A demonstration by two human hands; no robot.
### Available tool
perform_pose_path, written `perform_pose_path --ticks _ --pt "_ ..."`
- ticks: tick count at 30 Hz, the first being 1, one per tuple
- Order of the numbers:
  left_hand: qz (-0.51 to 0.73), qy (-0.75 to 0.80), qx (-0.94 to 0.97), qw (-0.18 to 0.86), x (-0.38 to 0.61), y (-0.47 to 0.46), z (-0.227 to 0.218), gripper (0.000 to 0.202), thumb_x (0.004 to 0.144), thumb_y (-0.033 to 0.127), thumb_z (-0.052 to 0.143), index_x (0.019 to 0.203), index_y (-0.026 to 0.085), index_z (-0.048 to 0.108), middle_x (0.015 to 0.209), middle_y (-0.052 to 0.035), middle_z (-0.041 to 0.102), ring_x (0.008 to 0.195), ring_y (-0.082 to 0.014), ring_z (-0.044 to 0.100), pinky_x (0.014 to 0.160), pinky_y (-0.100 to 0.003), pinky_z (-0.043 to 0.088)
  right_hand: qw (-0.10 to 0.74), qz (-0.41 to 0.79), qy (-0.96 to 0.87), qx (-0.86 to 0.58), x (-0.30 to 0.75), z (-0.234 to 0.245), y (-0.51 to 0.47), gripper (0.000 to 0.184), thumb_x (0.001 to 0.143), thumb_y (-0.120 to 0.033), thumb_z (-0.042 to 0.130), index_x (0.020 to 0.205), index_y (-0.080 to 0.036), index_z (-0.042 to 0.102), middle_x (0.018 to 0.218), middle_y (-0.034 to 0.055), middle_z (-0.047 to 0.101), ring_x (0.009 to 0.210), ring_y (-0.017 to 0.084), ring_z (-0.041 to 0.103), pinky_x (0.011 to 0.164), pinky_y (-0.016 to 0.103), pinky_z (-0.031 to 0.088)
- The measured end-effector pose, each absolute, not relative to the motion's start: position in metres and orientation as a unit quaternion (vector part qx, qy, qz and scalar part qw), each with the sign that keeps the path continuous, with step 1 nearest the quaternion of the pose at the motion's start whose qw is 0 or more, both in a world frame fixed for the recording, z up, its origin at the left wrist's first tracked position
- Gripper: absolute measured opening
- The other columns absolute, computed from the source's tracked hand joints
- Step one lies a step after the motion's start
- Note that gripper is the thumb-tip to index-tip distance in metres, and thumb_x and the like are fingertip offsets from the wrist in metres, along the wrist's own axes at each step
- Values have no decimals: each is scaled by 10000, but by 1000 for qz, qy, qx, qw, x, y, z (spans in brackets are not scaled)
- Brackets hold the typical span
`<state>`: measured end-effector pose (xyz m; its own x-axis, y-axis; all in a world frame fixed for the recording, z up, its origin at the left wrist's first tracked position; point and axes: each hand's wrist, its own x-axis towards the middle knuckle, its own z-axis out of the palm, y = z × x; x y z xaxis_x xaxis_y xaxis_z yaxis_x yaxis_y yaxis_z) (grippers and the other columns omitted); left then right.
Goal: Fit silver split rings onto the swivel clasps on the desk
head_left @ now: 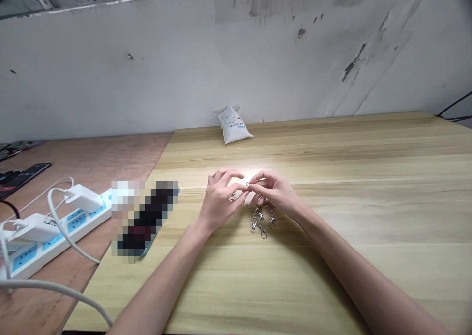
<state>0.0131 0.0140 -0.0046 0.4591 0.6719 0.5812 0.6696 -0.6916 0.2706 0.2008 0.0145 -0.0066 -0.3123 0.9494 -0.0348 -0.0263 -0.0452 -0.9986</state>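
Head camera looks down over a stained white plaster wall (pixel 236 55) and two abutting surfaces: a pale wood-grain tabletop (pixel 350 178) and, beyond its left edge, a reddish plywood table (pixel 88 163). On the plywood sit one white power strip (pixel 61 232), two white plug chargers (pixel 84 198) with white cables (pixel 59 287), and one dark flat device (pixel 18 179) near the far left edge. One pixelated, unreadable object (pixel 145 217) lies across the tabletop's left edge. One white printed sachet (pixel 233 125) leans at the tabletop's back edge, near the wall. Both forearms reach in from the front edge, angled toward each other, with the wrists raised and the fingers curled inward. The left hand (pixel 221 197) and right hand (pixel 275 192) meet near the middle of the tabletop, fingertips almost touching, and together they grip one small metal ring (pixel 248 184) between them; which fingers bear it cannot be told. A second ring (pixel 232 196) shows beside the left hand's fingers. Just below the hands lies one tangled cluster of silver swivel clasps (pixel 260 219), at least five, though the overlap hides an exact count.
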Motion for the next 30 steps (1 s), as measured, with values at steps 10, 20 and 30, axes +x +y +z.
perform_pose_path --ticks 10,20,30 --pt "350 420 837 13 13 13 -3 66 858 215 626 832 242 681 1100 -26 676 1099 -235 542 929 -407 379 404 596 -557 -415 199 -8 13 370 750 -460 750 952 -173 631 738 39 724 601 157 694 546 255 533" --pt "346 446 826 3 9 15 0 61 849 221 626 809 236 669 1141 -31 663 1134 -251 525 954 -429 368 428 480 -658 -392 201 -13 12 208 815 -398 677 867 -200 715 879 50 704 697 150 623 582 277 503" --pt "360 424 831 11 8 14 3 68 869 234 616 822 237 665 1135 -22 663 1151 -233 520 972 -410 369 368 398 -725 -425 200 -6 9 239 881 -407 604 972 -198 673 867 31 636 619 113 510 528 238 410"
